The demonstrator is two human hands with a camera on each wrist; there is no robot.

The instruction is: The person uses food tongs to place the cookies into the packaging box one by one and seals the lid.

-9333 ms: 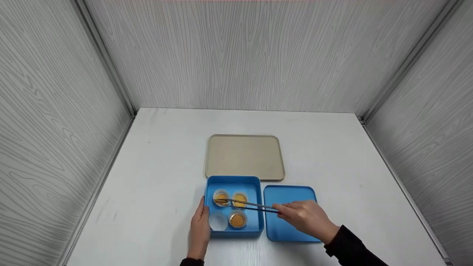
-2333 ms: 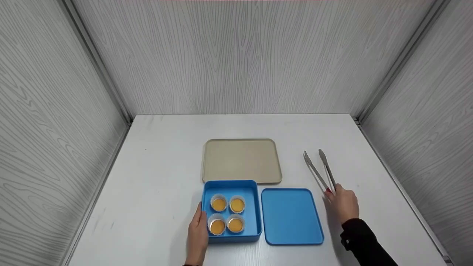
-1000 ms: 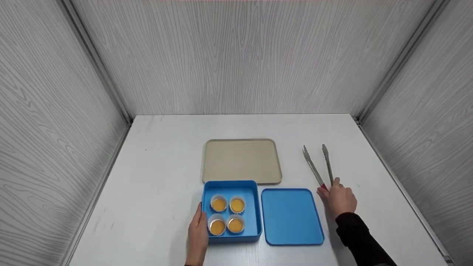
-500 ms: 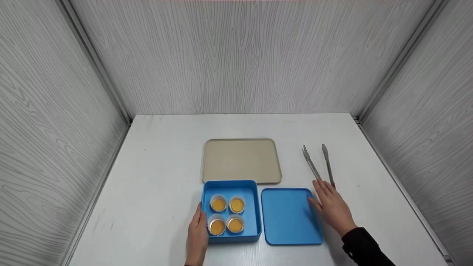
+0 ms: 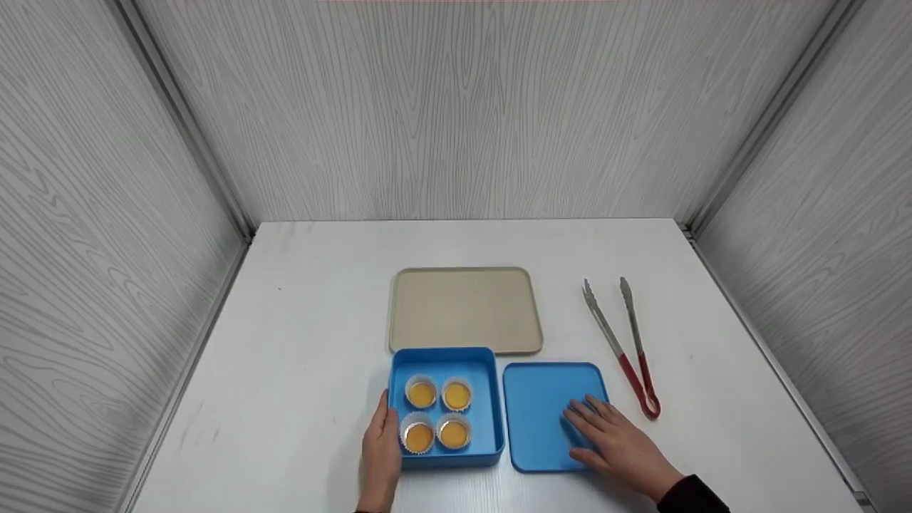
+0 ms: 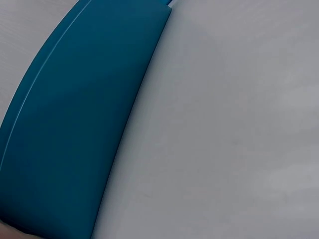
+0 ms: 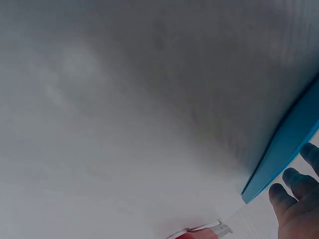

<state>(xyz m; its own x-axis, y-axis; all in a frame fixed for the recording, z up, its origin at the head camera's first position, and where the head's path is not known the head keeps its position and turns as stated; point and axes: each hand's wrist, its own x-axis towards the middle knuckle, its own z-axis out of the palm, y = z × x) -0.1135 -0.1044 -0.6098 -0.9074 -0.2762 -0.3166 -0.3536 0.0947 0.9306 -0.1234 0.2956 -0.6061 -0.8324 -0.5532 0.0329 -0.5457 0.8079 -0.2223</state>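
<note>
The left hand (image 5: pixel 380 452) rests along the left wall of a blue box (image 5: pixel 449 462), its fingers reaching up the side. Inside the box stand several white fluted cups (image 5: pixel 418 433), each with a round yellow-orange piece in it. The blue lid (image 5: pixel 531 420) lies flat to the right of the box. Over the lid's right part the right hand (image 5: pixel 620 449) is spread, fingers straight; whether it touches the lid cannot be told. Metal tongs (image 5: pixel 630 363) with red handles lie spread apart beyond that hand. In the left wrist view the box's blue wall (image 6: pixel 75 119) fills the left side.
A beige tray (image 5: pixel 467 310) lies behind the box, close to its far edge. The white table (image 5: pixel 306 335) is bounded by grey wood-grain panels at the back (image 5: pixel 463 114) and both sides.
The lower-left cup, without a yellow piece in the oldest frame, now holds one. The right hand has laid the tongs down, released them and moved left over the lid. The left hand stays put.
</note>
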